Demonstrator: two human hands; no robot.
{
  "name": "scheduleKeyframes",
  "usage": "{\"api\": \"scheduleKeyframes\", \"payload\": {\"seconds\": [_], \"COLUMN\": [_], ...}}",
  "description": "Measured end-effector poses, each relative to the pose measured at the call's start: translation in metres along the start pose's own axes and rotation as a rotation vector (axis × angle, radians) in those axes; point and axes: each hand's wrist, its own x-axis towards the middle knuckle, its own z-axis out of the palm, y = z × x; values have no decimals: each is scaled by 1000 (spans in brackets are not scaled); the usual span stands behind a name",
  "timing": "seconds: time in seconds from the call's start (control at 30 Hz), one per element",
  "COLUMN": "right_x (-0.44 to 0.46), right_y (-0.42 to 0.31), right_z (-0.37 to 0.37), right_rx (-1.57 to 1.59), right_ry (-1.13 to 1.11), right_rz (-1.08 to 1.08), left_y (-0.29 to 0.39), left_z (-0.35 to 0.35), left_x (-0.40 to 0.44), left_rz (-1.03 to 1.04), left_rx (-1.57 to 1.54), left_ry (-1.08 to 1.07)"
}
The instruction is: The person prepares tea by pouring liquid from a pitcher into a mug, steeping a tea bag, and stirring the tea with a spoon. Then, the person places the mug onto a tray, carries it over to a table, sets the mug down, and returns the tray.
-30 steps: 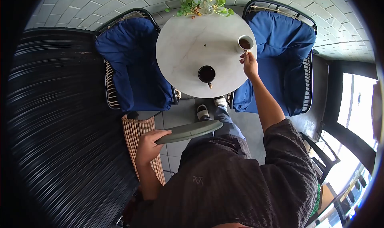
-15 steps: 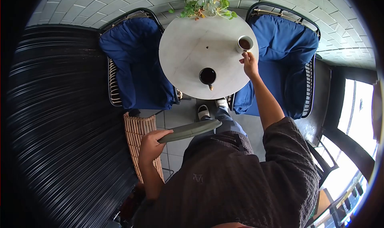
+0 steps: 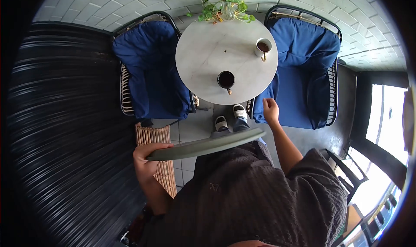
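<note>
My left hand [image 3: 146, 158] grips one end of a grey-green round tray [image 3: 203, 148], seen almost edge-on and tilted up at its right end. Nothing shows on the tray, though its upper face is mostly hidden. My right hand [image 3: 271, 111] hangs below the table's right front edge, fingers curled in and nothing visible in them. On the round marble table [image 3: 197, 52] stand a white cup of brown drink [image 3: 263, 47] toward the right and a dark cup of black drink [image 3: 225, 80] near the front. A small spoon or biscuit seems to lie by each cup.
Blue cushioned chairs stand left [image 3: 151, 74] and right [image 3: 299, 74] of the table. A plant in a glass vase [image 3: 227, 11] sits at its back against the tiled wall. A slatted wooden piece [image 3: 154, 136] is beside my left arm.
My right hand has let go of the white cup and drawn back off the table, leaving the cup standing there. The tray in my left hand has come closer and shifted left.
</note>
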Motion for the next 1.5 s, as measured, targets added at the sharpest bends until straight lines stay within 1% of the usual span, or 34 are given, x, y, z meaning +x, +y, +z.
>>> {"api": "scheduleKeyframes", "payload": {"seconds": [0.07,0.1,0.13,0.17,0.2,0.23,0.27,0.3,0.33,0.37,0.4,0.43,0.47,0.5,0.53,0.6,0.67,0.73,0.77,0.83,0.87,0.93,0.97,1.0,1.03,1.07,1.1,1.13,1.27,1.33,1.37,1.43,1.47,1.5], "right_x": [-19,-28,-38,-49,-53,-75,-101,-107,-126,-149,-172,-191,-210,-230,-250,-294,-339,-367,-381,-416,-434,-468,-487,-508,-529,-552,-576,-601,-712,-772,-804,-867,-899,-933], "right_y": [10,5,-6,-19,-6,-34,-66,-41,-70,-98,-113,-111,-109,-106,-105,-105,-110,-104,-100,-96,-92,-80,-77,-73,-69,-63,-57,-51,-25,-2,4,16,23,30], "right_z": [-7,-16,-26,-39,-44,-57,-69,-61,-69,-80,-84,-80,-75,-67,-58,-40,-23,-4,3,0,-2,-3,-5,-5,-3,0,5,9,41,67,78,96,108,122], "right_rx": [118,258,400,621,813,1046,1281,1253,1394,1531,1672,1689,1661,1628,1639,1148,896,1230,1237,1252,1252,1261,1267,1270,1259,1262,1241,1215,1184,1194,1180,1016,1013,883], "right_ry": [-138,-239,-338,-435,-555,-528,-496,-508,-413,-406,-397,-336,-306,-279,-227,176,337,593,727,883,977,1135,1258,1384,1470,1546,1641,1737,2081,2278,2336,2576,2624,2676], "right_rz": [40,138,229,319,342,362,369,-2,44,41,34,-3,-96,-184,-207,38,23,35,30,28,47,27,27,29,30,22,12,6,101,191,203,356,365,515], "left_y": [-6,-4,-11,-26,-43,-58,-56,-51,-48,-62,-59,-54,-52,-55,-58,-67,-69,-63,-59,-54,-51,-29,-26,-24,-21,-16,-12,-8,-18,-24,-27,-34,-40,-49], "left_z": [-4,2,1,-1,-4,-9,-4,6,12,9,10,16,20,22,20,14,11,16,23,46,62,91,105,120,134,148,160,173,223,237,243,250,251,252], "left_x": [-2,2,5,9,13,19,26,35,43,48,53,55,55,55,55,47,40,32,28,16,7,-18,-27,-37,-49,-65,-84,-105,-210,-277,-312,-390,-428,-466], "left_rz": [31,63,77,163,250,243,262,211,154,78,89,2,-90,-93,-91,-152,-175,-206,-195,-213,-187,-215,-212,-240,-270,-264,-277,-294,-237,-254,-257,-223,-222,-242], "left_rx": [-306,-460,-468,-501,-536,-602,-614,-654,-692,-678,-685,-727,-760,-722,-716,-647,-633,-625,-617,-570,-586,-580,-565,-562,-555,-534,-524,-511,-351,-249,-215,-119,-94,-38], "left_ry": [78,105,77,111,144,71,33,118,196,169,107,55,5,-24,-76,-145,-240,-413,-470,-584,-603,-756,-819,-934,-1051,-1122,-1252,-1383,-1676,-1781,-1891,-2063,-2105,-2147]}}
